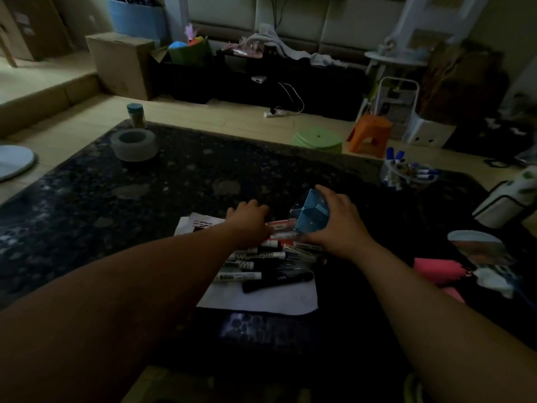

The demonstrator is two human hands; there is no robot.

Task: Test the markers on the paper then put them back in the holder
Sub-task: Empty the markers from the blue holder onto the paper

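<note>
A blue divided holder (311, 216) is tipped on its side with its mouth toward me, and my right hand (334, 219) is gripping it from the right. Several whiteboard markers (261, 263), black and red, lie spilled in a pile on a white sheet of paper (261, 298) on the dark table. My left hand (247, 222) rests palm down on the far end of the pile; whether it grips a marker is hidden by the hand itself.
A roll of tape (133, 144) and a small jar (136, 114) stand far left on the table. A clear holder with blue markers (406, 173) stands at the right edge. Pink items (436, 269) lie to the right.
</note>
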